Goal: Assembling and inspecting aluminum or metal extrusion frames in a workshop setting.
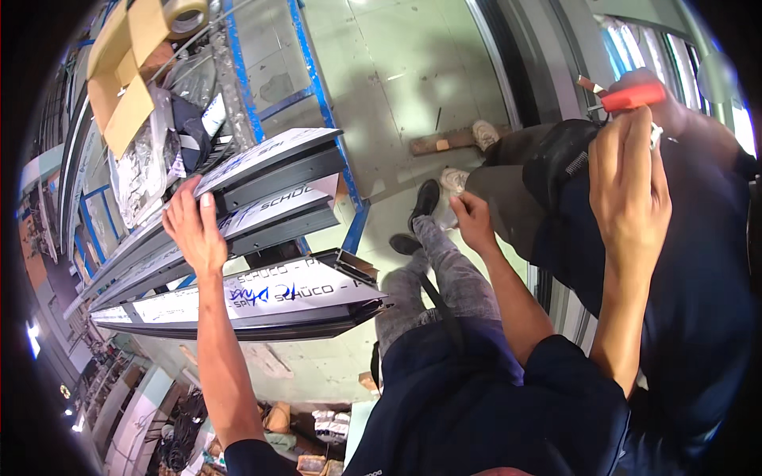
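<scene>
Aluminium profiles in white film lie stacked on the blue rack. My left hand lies flat on the upper one, fingers spread, gripping nothing. My right hand hangs by my leg, fingers curled; what's inside, can't tell. A co-worker's hand works beside a red-handled tool. I'd say early: no profile lifted yet.
</scene>
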A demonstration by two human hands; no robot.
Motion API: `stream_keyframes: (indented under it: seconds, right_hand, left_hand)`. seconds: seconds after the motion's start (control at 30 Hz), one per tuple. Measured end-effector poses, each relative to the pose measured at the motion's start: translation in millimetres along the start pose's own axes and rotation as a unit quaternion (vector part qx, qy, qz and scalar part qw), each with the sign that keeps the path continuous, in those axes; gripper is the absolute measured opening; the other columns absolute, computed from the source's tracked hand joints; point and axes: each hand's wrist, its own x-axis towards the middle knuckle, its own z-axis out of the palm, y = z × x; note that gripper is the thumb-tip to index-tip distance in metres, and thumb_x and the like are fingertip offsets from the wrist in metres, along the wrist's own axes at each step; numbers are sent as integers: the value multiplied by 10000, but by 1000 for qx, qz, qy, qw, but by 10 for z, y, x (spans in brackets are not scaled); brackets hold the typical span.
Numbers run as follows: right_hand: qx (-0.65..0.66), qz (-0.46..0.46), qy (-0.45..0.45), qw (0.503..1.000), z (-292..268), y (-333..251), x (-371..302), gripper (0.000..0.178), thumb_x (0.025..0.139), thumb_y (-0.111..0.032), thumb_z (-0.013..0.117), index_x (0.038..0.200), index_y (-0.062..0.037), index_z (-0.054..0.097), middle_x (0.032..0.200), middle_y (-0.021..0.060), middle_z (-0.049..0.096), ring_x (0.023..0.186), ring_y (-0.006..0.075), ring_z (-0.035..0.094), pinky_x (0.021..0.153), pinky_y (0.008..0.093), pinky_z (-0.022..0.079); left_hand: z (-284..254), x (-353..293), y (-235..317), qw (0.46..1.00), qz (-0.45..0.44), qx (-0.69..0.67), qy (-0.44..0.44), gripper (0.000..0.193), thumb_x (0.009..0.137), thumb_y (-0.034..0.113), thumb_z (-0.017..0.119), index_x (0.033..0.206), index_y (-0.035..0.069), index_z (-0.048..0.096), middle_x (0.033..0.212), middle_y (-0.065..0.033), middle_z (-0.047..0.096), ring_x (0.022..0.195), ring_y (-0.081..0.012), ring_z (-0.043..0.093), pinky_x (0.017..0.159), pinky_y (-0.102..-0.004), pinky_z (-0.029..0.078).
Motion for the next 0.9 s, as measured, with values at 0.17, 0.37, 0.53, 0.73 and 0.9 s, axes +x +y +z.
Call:
stream_keyframes:
  seconds: [0.17,0.37,0.53,0.73,0.9]
  right_hand:
    - [-309,-73,55,947,-643,-74,-782,350,989,-319,597,847,0,624,788,250,654,771,454,651,673,530,473]
    - [-512,-140,15,847,-2059,-260,-1994,335,990,-315,598,833,-20,625,755,205,655,735,420,647,650,490,512]
    - [-490,-88,-13,867,-2632,-448,-1824,311,959,-284,676,782,-52,568,590,132,556,545,303,570,563,449,434]
    - [-464,-97,-110,874,-3074,71,-1404,294,965,-310,705,865,-47,623,609,67,525,570,175,527,568,362,422]
    - [-324,-68,-149,932,-2857,-270,-1175,284,967,-240,703,814,-17,617,667,75,591,583,151,566,557,330,445]
  left_hand:
    - [-64,-114,-110,999,-11,2,31,420,1056,447,449,1291,135,605,1315,-73,595,1303,-299,499,1183,-567,199]
    - [-100,-210,-198,998,-46,38,31,497,1023,545,459,1281,163,646,1307,-92,627,1281,-302,525,1186,-573,219]
    - [-66,-161,-177,998,-50,9,42,527,1034,552,413,1264,153,669,1272,-103,642,1242,-307,545,1192,-577,207]
    - [-114,-206,-116,996,-61,-38,57,477,1082,443,326,1300,164,645,1256,-75,647,1271,-286,531,1195,-602,197]
    - [-49,-235,-162,992,-58,-50,102,469,1081,402,329,1372,141,588,1228,-76,662,1264,-284,542,1197,-602,191]
